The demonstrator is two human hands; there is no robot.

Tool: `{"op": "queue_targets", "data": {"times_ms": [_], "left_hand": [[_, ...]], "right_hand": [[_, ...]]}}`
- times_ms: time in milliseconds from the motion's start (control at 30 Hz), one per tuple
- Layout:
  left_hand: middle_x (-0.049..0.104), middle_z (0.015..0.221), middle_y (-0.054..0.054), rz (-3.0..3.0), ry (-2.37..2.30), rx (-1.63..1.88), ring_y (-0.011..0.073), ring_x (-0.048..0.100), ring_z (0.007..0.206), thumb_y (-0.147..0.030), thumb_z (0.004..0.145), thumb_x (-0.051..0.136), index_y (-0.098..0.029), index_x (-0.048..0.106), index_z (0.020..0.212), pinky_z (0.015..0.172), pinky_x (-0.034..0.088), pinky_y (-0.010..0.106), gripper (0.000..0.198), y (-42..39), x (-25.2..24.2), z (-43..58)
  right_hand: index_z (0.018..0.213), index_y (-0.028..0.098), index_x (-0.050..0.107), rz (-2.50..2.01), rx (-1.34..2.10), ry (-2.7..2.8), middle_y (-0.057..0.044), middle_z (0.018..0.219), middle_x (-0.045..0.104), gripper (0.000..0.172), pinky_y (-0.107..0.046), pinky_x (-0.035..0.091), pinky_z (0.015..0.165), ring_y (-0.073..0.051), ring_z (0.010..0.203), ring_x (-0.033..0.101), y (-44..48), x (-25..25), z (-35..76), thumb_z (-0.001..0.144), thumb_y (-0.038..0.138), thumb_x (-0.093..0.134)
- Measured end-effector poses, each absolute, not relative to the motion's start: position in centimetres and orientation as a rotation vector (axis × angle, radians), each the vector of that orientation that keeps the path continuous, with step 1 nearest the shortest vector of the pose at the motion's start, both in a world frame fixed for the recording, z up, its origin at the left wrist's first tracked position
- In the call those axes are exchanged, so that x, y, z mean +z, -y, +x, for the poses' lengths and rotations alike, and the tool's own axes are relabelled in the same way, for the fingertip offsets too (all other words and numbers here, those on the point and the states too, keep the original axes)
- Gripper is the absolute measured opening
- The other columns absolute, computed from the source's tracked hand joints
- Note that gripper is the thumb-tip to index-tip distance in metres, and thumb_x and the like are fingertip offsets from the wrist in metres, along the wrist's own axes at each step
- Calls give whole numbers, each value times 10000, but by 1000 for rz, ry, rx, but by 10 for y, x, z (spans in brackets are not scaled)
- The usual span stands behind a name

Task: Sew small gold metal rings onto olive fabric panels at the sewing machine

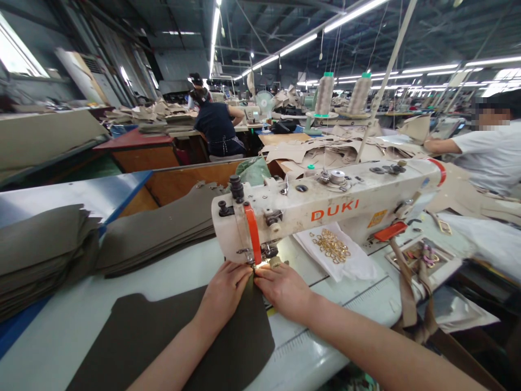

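Below the needle end of the white sewing machine (293, 209), your two hands are meeting, fingertips near each other. Your left hand (223, 288) is resting on the dark panel (242, 339), fingers drawn in; your right hand (287, 290) is curving its fingers at the panel's upper right edge. Grip on both sides is looking nearly closed, but tips are partly hidden; cannot tell whether either is pinching the panel or only pressing it. Panel is lying on the pale table (337, 326), upper end reaching the needle area, your left forearm crossing over it. Farther left, two stacks of dark pieces (158, 228) are lying. Beyond your right hand, gold-coloured rings (330, 246) are sitting on a white sheet (362, 266); right of that, brown straps (407, 288) are hanging. One co-worker (220, 127) is facing away ahead.
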State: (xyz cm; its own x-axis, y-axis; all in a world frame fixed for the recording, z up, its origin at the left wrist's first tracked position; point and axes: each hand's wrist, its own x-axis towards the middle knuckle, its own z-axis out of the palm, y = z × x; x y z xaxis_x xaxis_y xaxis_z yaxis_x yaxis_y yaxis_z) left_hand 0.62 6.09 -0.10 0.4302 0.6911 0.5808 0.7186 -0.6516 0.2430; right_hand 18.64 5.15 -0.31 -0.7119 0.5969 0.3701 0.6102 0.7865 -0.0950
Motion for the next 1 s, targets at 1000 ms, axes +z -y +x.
{"op": "queue_targets", "data": {"times_ms": [1000], "left_hand": [[663,1161,123,-2664,1154,-514,202,585,1115,-100,861,331,-96,634,1112,965,486,337,394,-45,-19,-11]], "right_hand": [[787,169,583,-756,-95,2544,-25,861,667,154,-281,400,788,-157,834,580,-50,-4,190,911,184,494]]}}
